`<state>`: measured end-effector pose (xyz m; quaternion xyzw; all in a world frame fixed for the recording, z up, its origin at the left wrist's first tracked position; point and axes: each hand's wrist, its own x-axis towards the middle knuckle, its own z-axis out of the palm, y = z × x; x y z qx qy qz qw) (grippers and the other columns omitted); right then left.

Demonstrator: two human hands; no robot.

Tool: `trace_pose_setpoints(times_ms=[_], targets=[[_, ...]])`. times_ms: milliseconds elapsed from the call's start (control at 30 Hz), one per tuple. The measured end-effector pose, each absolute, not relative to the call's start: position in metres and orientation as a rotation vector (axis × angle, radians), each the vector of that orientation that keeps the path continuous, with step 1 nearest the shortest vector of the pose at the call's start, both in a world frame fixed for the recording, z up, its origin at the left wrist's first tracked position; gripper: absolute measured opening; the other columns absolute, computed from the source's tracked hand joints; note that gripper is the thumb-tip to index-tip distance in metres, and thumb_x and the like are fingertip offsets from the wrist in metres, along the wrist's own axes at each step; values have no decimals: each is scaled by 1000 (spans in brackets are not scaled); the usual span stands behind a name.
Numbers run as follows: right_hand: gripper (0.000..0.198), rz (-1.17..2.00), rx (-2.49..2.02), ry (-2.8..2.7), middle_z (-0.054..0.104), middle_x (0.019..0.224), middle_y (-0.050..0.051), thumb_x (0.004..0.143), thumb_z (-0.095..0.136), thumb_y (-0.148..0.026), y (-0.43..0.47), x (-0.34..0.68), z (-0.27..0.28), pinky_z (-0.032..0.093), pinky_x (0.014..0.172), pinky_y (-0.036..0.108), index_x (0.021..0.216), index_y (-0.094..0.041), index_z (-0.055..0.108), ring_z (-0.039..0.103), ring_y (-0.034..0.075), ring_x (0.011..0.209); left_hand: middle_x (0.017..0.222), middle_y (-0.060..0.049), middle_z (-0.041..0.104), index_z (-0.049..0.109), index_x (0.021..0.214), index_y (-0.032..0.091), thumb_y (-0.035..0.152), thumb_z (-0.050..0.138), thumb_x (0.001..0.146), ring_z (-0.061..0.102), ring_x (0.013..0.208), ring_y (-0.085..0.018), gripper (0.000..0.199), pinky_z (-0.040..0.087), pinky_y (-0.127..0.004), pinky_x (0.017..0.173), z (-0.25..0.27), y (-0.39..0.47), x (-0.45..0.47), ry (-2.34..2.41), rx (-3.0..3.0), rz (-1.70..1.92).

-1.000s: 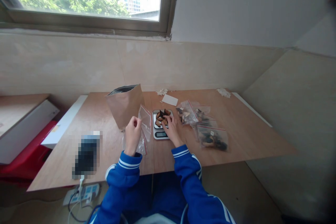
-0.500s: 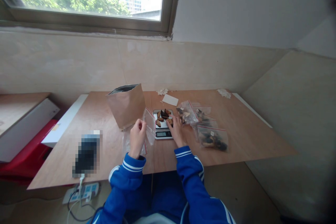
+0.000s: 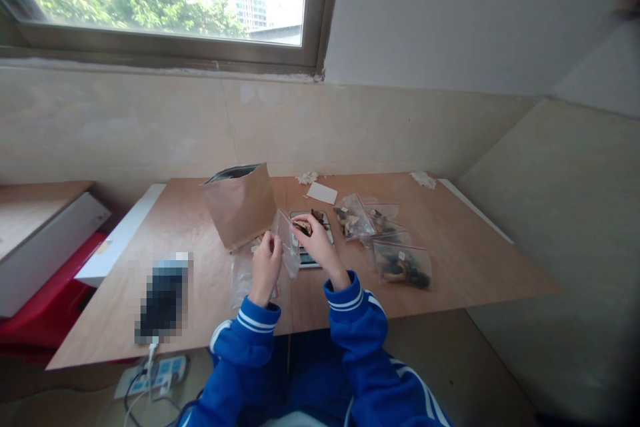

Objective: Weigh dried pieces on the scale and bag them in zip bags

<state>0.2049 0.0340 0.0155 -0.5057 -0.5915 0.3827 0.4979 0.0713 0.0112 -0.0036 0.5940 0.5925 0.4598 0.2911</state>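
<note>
Fingers of left hand [image 3: 265, 261] pinch clear bag [image 3: 286, 240] — right hand [image 3: 316, 245] grips dark pieces [image 3: 302, 228] at its mouth.

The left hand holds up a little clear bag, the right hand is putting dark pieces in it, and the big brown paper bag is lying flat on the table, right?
Not quite. In the head view the brown paper bag stands upright, its top open. The rest is right: the left hand holds the little clear bag and the right hand brings dark pieces to it.

scale [image 3: 314, 240] right of paper bag [image 3: 241, 204]
</note>
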Motion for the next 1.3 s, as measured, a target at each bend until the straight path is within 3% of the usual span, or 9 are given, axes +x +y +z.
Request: trace_pose_setpoints(times_ms=[133, 267, 400, 533, 700, 967, 1300], targets=[[35, 833, -1325, -1561, 64, 87, 1, 75, 64, -25, 30, 198, 23, 49, 75, 31, 110, -20, 59, 60, 16, 77, 62, 2, 54, 43, 70, 22, 36, 38, 91, 52, 59, -15, 26, 35, -26, 59, -6, 11, 70, 1543, 1578, 1234], [37, 881, -1229, -1599, 66, 101, 4, 86, 55, -34, 29, 198, 23, 50, 74, 29, 122, -23, 56, 61, 14, 75, 60, 3, 54, 43, 70, 22, 39, 38, 91, 53, 58, -15, 27, 36, -26, 60, -10, 12, 67, 1533, 1530, 1255], [31, 660, -1215, -1537, 65, 111, 8, 94, 42, -34, 42, 211, 4, 50, 86, 34, 116, -22, 60, 62, 19, 96, 60, 3, 55, 43, 70, 23, 37, 38, 92, 54, 59, -16, 26, 38, -27, 63, -13, 13, 62, 1549, 1498, 1268], [34, 325, -1362, -1730, 58, 125, 14, 90, 48, -27, 60, 224, -38, 41, 102, 45, 123, -19, 57, 51, 25, 120, 60, 3, 55, 43, 72, 23, 38, 37, 92, 55, 60, -16, 26, 38, -27, 64, -14, 13, 60, 1563, 1487, 1277], [49, 105, -1506, -2072, 41, 143, 17, 87, 57, -25, 79, 222, -75, 37, 103, 51, 135, -21, 48, 38, 32, 132, 59, 3, 55, 43, 70, 23, 39, 37, 92, 54, 59, -16, 28, 38, -27, 63, -14, 13, 59, 1556, 1514, 1274], [23, 16, -1645, -2075, 61, 111, 14, 92, 50, -26, 99, 219, -80, 40, 89, 43, 109, -21, 64, 53, 29, 103, 59, 3, 54, 43, 69, 22, 39, 38, 91, 53, 58, -15, 28, 37, -27, 63, -13, 13, 58, 1562, 1506, 1260], [24, 264, -1423, -1786, 69, 94, 8, 95, 43, -28, 96, 223, -59, 40, 86, 35, 92, -19, 65, 60, 22, 93, 60, 3, 54, 42, 68, 23, 39, 37, 91, 54, 60, -16, 29, 37, -27, 63, -14, 13, 60, 1553, 1514, 1239]])
